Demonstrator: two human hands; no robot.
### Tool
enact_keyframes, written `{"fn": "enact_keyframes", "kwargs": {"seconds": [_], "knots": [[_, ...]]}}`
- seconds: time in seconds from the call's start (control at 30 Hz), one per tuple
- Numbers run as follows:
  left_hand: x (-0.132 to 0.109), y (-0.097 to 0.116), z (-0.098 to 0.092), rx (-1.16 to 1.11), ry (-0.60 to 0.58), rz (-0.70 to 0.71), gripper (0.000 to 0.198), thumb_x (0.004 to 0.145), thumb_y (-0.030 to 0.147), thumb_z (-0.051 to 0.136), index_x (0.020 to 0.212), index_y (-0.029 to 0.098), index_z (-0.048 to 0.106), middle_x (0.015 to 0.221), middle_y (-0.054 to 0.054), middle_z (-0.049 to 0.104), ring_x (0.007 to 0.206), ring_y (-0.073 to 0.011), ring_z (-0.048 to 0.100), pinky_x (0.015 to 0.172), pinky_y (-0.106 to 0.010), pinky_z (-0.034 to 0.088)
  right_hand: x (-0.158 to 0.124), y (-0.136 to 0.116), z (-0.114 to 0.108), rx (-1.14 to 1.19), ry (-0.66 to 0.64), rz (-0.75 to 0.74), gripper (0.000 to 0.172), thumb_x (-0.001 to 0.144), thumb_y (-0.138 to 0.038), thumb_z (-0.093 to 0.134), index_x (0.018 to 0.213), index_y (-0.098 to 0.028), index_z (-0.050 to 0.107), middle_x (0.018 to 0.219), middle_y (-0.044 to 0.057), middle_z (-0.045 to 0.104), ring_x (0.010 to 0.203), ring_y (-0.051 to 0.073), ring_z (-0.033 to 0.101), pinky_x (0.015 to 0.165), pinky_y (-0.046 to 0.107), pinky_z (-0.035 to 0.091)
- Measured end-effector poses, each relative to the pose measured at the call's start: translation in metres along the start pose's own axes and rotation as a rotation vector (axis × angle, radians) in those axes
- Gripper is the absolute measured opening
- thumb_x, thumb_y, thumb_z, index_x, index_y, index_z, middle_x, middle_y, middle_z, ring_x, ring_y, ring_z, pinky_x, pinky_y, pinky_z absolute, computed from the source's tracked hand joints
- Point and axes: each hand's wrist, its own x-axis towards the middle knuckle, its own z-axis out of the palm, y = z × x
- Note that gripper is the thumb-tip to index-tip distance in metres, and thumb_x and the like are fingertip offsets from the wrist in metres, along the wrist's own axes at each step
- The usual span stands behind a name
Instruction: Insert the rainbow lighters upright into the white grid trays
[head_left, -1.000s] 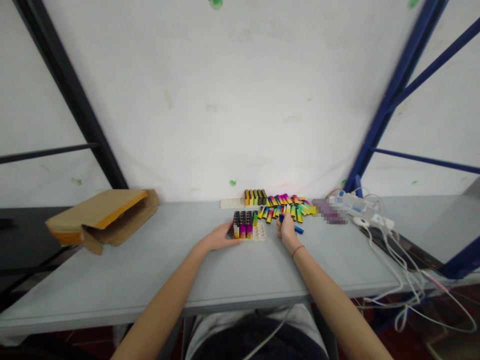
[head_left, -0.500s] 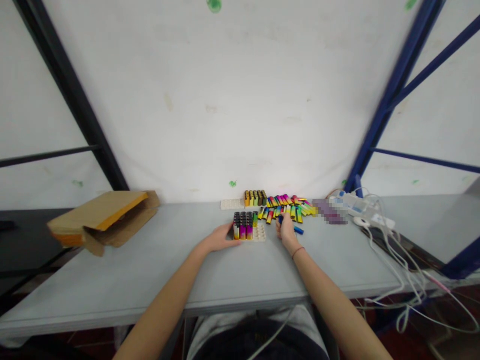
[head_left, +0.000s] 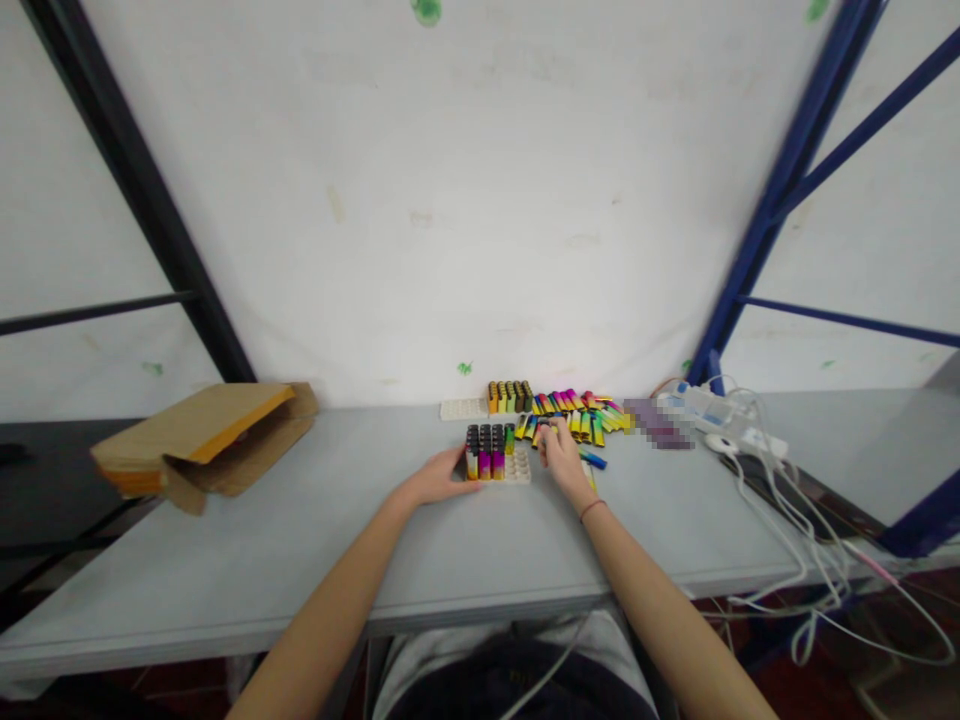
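My left hand (head_left: 439, 477) is wrapped round the left side of a white plastic tray (head_left: 519, 469), its thumb along the front edge. Upright lighters (head_left: 486, 455) with black tops and purple, yellow and white bodies fill the tray's left part; a green one (head_left: 509, 438) stands at the back. Right of the tray, my right hand (head_left: 559, 452) is closed in a pinch on a lighter, mostly hidden by the fingers. Behind and beside that hand lies a pile of loose, multicoloured lighters (head_left: 585, 427). A blue one (head_left: 593, 458) lies apart, close to the wrist.
At the wall, a second group of upright lighters (head_left: 510, 397) stands beside a white cell tray (head_left: 463, 409). An open cardboard box (head_left: 202, 435) is on the left. White cables (head_left: 780, 480), a power strip (head_left: 705, 402) and a dark flat device (head_left: 810, 500) occupy the right.
My right hand has moved slightly left and away from me, towards the tray, and turned, hiding the dark blue lighter seen in its fingers before. The left hand stays put.
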Motion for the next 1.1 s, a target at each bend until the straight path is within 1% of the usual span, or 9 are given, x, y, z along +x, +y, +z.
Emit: {"fn": "enact_keyframes", "kwargs": {"seconds": [0.1,0.17,0.23,0.47,0.6,0.8,0.87,0.97,1.1], "knots": [[0.0,0.001,0.0,0.002,-0.01,-0.004,0.077,0.078,0.052,0.073,0.14,0.013,0.051,0.142,-0.015,0.06,0.126,-0.0352,0.058,0.111,-0.046,0.042,-0.005,-0.009,0.004,-0.144,0.007,-0.176,0.023,0.089,-0.044,0.054,0.078,-0.024,0.055,0.065,-0.001,0.06,0.058,0.016,0.055,0.058,0.027,0.046],[0.0,0.002,-0.001,-0.005,-0.006,-0.002,0.077,0.077,0.051,0.074,0.141,0.014,0.05,0.143,-0.014,0.059,0.126,-0.0351,0.057,0.111,-0.046,0.042,-0.005,-0.011,0.006,-0.172,0.025,-0.253,0.023,0.087,-0.045,0.058,0.084,-0.023,0.063,0.083,0.005,0.069,0.076,0.02,0.062,0.071,0.03,0.051],[-0.001,0.002,-0.001,-0.009,0.0,-0.002,0.077,0.077,0.05,0.074,0.141,0.015,0.05,0.144,-0.013,0.059,0.127,-0.0348,0.057,0.112,-0.046,0.042,-0.003,-0.011,0.007,-0.141,0.053,-0.275,0.027,0.083,-0.045,0.063,0.094,-0.021,0.068,0.096,0.008,0.071,0.086,0.022,0.064,0.077,0.033,0.052],[0.0,0.0,0.0,-0.016,0.004,-0.01,0.075,0.076,0.052,0.075,0.139,0.016,0.053,0.143,-0.012,0.06,0.127,-0.035,0.057,0.113,-0.046,0.041,0.0,0.0,0.009,-0.015,-0.007,-0.154,0.026,0.079,-0.042,0.069,0.096,-0.022,0.07,0.082,0.006,0.072,0.065,0.021,0.066,0.067,0.035,0.054],[0.0,-0.001,0.0,-0.019,0.009,0.002,0.073,0.077,0.052,0.074,0.137,0.017,0.054,0.146,-0.011,0.057,0.13,-0.0348,0.055,0.115,-0.045,0.039,-0.005,0.002,0.01,-0.15,-0.063,-0.185,0.02,0.081,-0.038,0.067,0.094,-0.022,0.07,0.081,0.005,0.072,0.064,0.021,0.067,0.066,0.034,0.053],[0.0,-0.002,0.001,-0.005,0.006,0.004,0.076,0.077,0.053,0.074,0.139,0.015,0.052,0.145,-0.013,0.058,0.129,-0.0349,0.056,0.114,-0.046,0.039,-0.01,-0.002,0.012,-0.305,-0.085,-0.265,0.023,0.086,-0.033,0.063,0.108,-0.027,0.068,0.093,0.003,0.074,0.056,0.017,0.062,0.064,0.031,0.051],[0.0,-0.001,0.001,-0.007,0.005,0.008,0.075,0.077,0.053,0.073,0.139,0.016,0.052,0.145,-0.012,0.058,0.13,-0.0345,0.055,0.115,-0.046,0.039,-0.01,-0.002,0.012,-0.395,-0.087,-0.348,0.021,0.088,-0.031,0.06,0.106,-0.027,0.07,0.095,0.004,0.074,0.063,0.018,0.064,0.072,0.032,0.052],[-0.001,0.0,0.0,-0.008,0.007,0.007,0.074,0.077,0.053,0.074,0.138,0.016,0.052,0.145,-0.012,0.058,0.13,-0.0344,0.055,0.115,-0.045,0.039,-0.011,-0.001,0.012,-0.566,-0.118,-0.462,0.031,0.091,-0.024,0.05,0.114,-0.025,0.071,0.104,0.008,0.073,0.081,0.022,0.067,0.083,0.035,0.052],[-0.001,0.001,0.0,-0.014,0.011,0.008,0.074,0.077,0.051,0.074,0.138,0.015,0.052,0.145,-0.013,0.058,0.129,-0.035,0.055,0.114,-0.046,0.04,-0.009,-0.009,0.009,-0.773,-0.109,-0.498,0.043,0.091,-0.017,0.042,0.126,-0.022,0.067,0.111,0.011,0.072,0.098,0.025,0.066,0.09,0.036,0.05]]}}
